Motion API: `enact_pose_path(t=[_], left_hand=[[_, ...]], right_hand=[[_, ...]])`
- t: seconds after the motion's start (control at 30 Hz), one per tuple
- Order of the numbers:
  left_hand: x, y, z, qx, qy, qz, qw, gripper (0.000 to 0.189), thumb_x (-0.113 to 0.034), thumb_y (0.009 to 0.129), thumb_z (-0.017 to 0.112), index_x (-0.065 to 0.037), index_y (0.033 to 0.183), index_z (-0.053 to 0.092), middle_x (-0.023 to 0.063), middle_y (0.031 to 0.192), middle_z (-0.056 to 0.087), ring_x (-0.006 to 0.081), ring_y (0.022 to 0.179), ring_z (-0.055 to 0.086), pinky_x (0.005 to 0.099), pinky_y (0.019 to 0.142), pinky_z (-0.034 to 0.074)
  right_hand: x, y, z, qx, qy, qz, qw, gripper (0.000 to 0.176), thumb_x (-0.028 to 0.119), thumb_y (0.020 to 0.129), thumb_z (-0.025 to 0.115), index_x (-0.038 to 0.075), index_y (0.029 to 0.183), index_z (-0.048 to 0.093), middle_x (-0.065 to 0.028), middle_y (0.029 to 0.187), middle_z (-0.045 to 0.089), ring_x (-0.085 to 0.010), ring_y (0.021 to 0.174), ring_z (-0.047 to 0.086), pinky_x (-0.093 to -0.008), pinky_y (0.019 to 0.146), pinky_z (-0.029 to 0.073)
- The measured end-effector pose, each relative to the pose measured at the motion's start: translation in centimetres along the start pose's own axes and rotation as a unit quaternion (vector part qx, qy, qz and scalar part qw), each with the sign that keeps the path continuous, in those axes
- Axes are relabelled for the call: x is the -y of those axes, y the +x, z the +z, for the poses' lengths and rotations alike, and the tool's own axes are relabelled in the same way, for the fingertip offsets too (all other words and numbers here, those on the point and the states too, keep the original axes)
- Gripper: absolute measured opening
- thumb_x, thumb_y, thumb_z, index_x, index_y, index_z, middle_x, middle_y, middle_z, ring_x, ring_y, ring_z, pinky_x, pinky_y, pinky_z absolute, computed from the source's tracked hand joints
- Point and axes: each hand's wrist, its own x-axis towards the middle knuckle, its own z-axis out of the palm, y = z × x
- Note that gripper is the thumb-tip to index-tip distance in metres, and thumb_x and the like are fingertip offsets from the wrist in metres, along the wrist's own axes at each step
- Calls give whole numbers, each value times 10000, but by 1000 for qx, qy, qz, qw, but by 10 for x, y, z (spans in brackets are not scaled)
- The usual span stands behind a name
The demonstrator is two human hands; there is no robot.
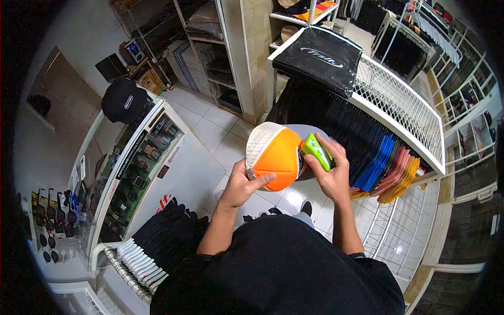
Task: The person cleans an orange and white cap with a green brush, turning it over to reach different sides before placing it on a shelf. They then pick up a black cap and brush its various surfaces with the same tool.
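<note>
An orange cap point(281, 155) with a cream mesh part point(261, 140) is held up in front of my chest. My left hand point(242, 186) grips its lower left edge, with the thumb on the orange fabric. On the other side, my right hand point(332, 167) has its fingers wrapped round a bright green handheld object point(318, 151). The green object's left end is close to the cap's right edge; whether they touch I cannot tell. A grey brim shows partly behind my right hand.
Black packages point(321, 59) lie on a white mesh-topped rack point(404, 92) with clothes point(380, 163) hanging below. At the left stands a glass display case point(137, 181) with a black cap point(125, 101) on top. More dark clothes point(170, 231) hang at the lower left.
</note>
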Motion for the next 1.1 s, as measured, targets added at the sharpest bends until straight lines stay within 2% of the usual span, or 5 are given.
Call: enact_pose_path(t=[0.1,0.3,0.47,0.87,1.1], left_hand=[[7,2,6,33,16,24,999,389,-33,930,762,24,1291,629,103,1196,725,154,1054,696,318,958,556],[2,-12,0,56,-13,-11,998,337,-22,932,758,17,1252,660,83,1187,724,140,1066,679,311,957,545],[0,-4,2,71,-15,14,997,366,-29,935,758,19,1279,644,76,1185,725,141,1062,680,302,958,538],[11,-5,0,74,55,-15,996,372,-65,942,757,13,1285,635,60,1164,725,115,1038,667,309,942,536],[8,-9,0,36,42,-7,998,332,-42,947,740,8,1260,641,69,1163,725,127,1047,668,313,945,534]], right_hand=[[13,-7,20,-147,-340,-222,902,595,229,797,860,79,1349,696,-144,1034,681,-319,1140,616,-430,1040,411],[6,6,28,-14,-94,-194,976,594,182,830,823,36,1381,657,-183,1063,677,-298,989,668,-368,861,525],[16,14,19,-22,-21,-180,983,566,138,867,792,-6,1392,637,-165,1120,674,-241,1024,646,-344,949,491],[33,8,30,103,-181,-330,921,633,243,746,889,85,1331,708,-164,1133,670,-320,1034,646,-422,919,522],[17,25,26,-30,-135,-220,966,624,175,776,861,68,1364,684,-201,1134,670,-329,1029,660,-408,910,536]])
